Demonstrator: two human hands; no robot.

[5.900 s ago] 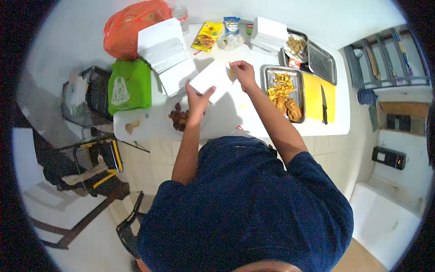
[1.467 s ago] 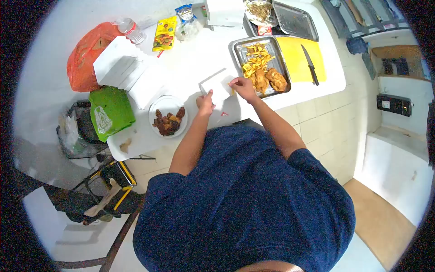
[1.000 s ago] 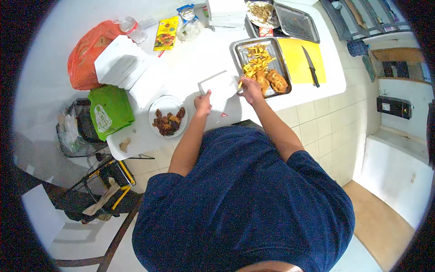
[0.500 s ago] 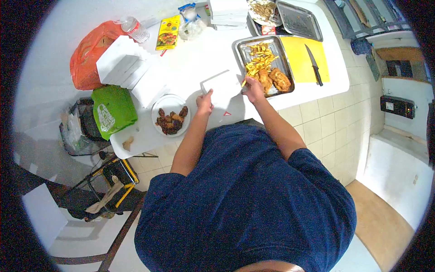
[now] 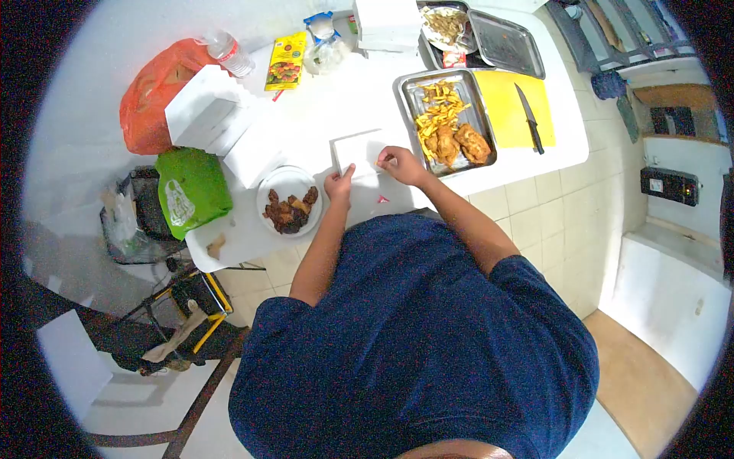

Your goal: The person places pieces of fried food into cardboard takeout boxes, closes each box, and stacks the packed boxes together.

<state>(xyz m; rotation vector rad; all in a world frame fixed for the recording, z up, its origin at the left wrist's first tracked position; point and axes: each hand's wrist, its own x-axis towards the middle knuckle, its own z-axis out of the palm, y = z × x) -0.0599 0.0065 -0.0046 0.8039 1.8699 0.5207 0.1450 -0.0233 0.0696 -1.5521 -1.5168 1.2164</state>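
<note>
My left hand [image 5: 338, 186] grips the near left edge of a white food box [image 5: 355, 150], its thumb on the rim. Over the box's right side, my right hand [image 5: 403, 167] has its fingertips pinched together; what they hold is too small to make out. A metal tray [image 5: 407, 96] stands to the right of the box. In it lie french fries [image 5: 440, 109] and pieces of fried chicken [image 5: 472, 143]. Left of my left hand is a white plate [image 5: 267, 182] with dark browned chicken pieces [image 5: 288, 212].
A knife [image 5: 529, 118] lies on a yellow cutting board [image 5: 501, 107] at the right. White boxes [image 5: 202, 115] stand at the left, by an orange bag [image 5: 145, 107], a green bag [image 5: 191, 191] and a bottle [image 5: 229, 52]. More boxes [image 5: 386, 23] are stacked at the back.
My right hand has moved left from the tray's edge to over the white box. My left hand and the box have shifted slightly left.
</note>
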